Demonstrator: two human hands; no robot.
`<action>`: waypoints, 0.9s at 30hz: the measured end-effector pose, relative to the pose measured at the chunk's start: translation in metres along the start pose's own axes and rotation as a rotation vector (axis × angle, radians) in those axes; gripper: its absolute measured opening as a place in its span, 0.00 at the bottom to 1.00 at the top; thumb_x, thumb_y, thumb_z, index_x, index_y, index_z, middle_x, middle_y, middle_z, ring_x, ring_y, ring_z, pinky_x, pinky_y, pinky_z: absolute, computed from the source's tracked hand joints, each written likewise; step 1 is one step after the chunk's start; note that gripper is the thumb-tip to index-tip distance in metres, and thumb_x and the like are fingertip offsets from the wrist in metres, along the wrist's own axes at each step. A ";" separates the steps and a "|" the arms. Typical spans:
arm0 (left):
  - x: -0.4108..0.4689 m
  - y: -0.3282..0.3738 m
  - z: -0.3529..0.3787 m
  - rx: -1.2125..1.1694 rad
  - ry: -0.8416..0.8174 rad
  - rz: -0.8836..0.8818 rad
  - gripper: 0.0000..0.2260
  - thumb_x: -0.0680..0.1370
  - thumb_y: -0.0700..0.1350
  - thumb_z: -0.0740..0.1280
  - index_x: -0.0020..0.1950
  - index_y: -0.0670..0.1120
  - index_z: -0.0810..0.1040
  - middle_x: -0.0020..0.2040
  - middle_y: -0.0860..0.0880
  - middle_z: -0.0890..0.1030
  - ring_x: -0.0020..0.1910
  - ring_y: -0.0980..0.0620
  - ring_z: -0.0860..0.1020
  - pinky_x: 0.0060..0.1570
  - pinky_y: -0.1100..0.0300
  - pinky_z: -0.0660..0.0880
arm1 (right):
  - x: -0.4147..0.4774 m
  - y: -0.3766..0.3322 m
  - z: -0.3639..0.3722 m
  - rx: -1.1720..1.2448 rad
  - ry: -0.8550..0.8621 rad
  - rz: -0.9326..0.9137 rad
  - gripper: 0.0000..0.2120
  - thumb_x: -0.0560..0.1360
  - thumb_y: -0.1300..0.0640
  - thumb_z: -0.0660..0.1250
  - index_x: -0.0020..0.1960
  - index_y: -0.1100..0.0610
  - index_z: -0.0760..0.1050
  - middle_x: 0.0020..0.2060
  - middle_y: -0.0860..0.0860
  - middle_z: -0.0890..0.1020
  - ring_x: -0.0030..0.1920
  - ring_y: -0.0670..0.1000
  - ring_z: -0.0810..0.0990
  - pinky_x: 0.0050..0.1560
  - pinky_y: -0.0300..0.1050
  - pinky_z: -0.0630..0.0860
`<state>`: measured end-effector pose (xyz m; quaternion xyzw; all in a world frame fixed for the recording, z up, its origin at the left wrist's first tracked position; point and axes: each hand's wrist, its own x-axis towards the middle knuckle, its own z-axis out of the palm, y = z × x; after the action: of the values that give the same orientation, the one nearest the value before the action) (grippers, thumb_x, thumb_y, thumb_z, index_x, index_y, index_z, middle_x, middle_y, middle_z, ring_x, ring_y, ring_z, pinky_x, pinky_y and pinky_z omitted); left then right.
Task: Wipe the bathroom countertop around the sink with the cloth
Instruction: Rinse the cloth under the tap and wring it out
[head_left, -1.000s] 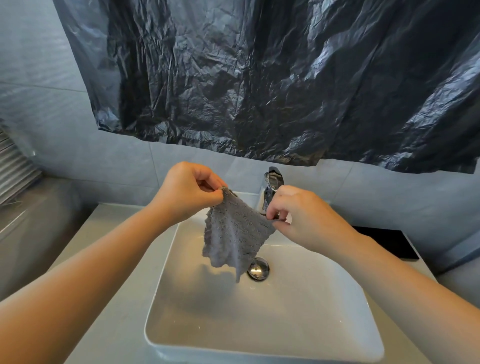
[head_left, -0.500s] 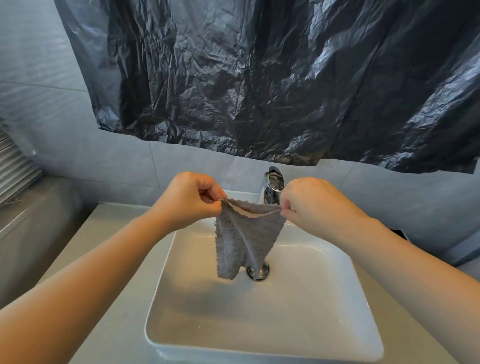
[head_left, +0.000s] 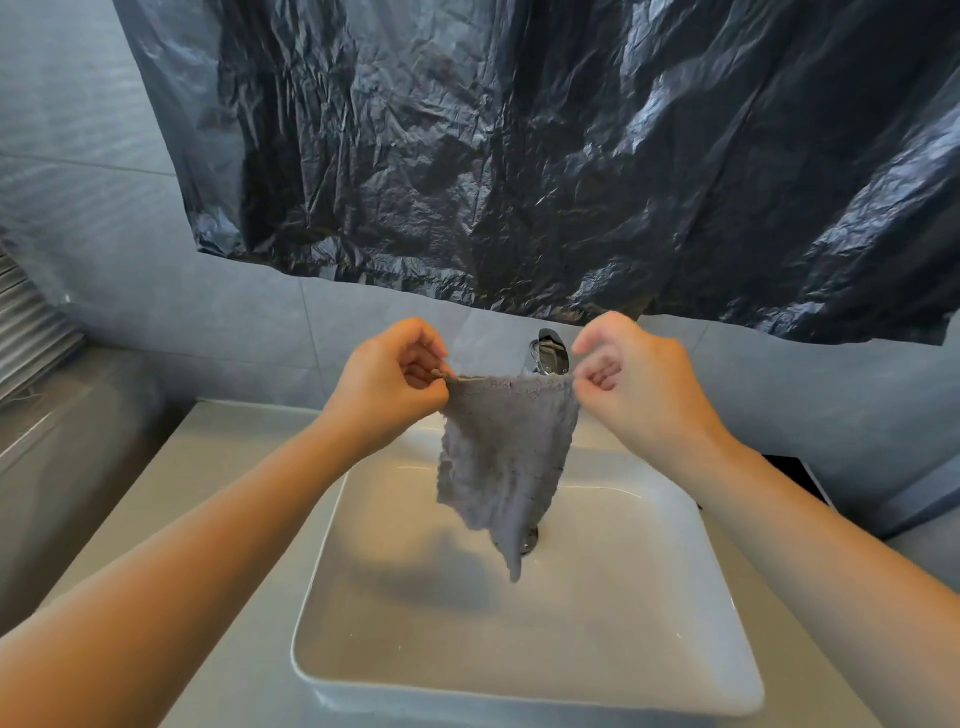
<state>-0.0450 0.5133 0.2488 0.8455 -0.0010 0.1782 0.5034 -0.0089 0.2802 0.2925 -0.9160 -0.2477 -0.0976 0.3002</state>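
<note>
– Bathroom wall on my feed is grey tile (head_left: 234, 312), with a big crinkled black plastic sheet (head_left: 519, 156) hung across the upper part. Below it sits a pale counter (head_left: 218, 467) with a white square sink (head_left: 623, 597) on top and a chrome faucet (head_left: 548, 353) at the back.

– ok and where's the cloth? on the counter?

– Nope, it's up in the air. The grey cloth (head_left: 506, 457) hangs over the sink basin, just in front of the faucet. Its top edge is pulled roughly level between the two hands and its lower tip dangles down toward the middle of the basin. From my end it's clear of the counter, and its shadow falls on the basin floor.

– what are the hands doing exactly?

– The left hand (head_left: 395, 379) has its fingers curled in and pinches the cloth's top left corner between thumb and forefinger. The right hand (head_left: 639, 384) does the same on the top right corner, with its fingers tucked toward the palm. Both forearms reach in from the bottom of my view.

– can you see the drain?

– Barely, the drain (head_left: 530, 540) is mostly hidden behind the cloth's lower part. There's also something dark and flat (head_left: 795, 475) on the counter at the far right, but I can't tell what it is.
</note>
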 end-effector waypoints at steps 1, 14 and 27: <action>0.000 0.000 0.000 0.006 0.004 0.006 0.12 0.68 0.30 0.66 0.45 0.45 0.75 0.38 0.49 0.83 0.37 0.49 0.80 0.43 0.54 0.80 | -0.001 0.000 0.001 -0.019 -0.003 -0.014 0.10 0.71 0.65 0.68 0.49 0.53 0.75 0.36 0.47 0.82 0.38 0.43 0.79 0.43 0.43 0.79; 0.013 -0.007 -0.014 0.180 0.017 0.088 0.11 0.71 0.32 0.65 0.45 0.48 0.75 0.40 0.54 0.82 0.39 0.56 0.79 0.42 0.61 0.78 | 0.020 0.003 0.019 -0.024 -0.128 0.041 0.10 0.75 0.62 0.65 0.47 0.52 0.84 0.38 0.46 0.82 0.39 0.44 0.79 0.39 0.35 0.74; 0.049 -0.032 -0.022 0.134 0.029 -0.027 0.09 0.74 0.34 0.64 0.48 0.48 0.74 0.45 0.49 0.79 0.43 0.47 0.80 0.44 0.54 0.80 | 0.059 0.009 0.057 0.064 -0.113 0.182 0.09 0.77 0.62 0.60 0.46 0.52 0.77 0.36 0.50 0.84 0.35 0.44 0.83 0.48 0.49 0.81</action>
<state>0.0003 0.5571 0.2457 0.8746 0.0295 0.1836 0.4477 0.0487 0.3315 0.2615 -0.9287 -0.1832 -0.0102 0.3223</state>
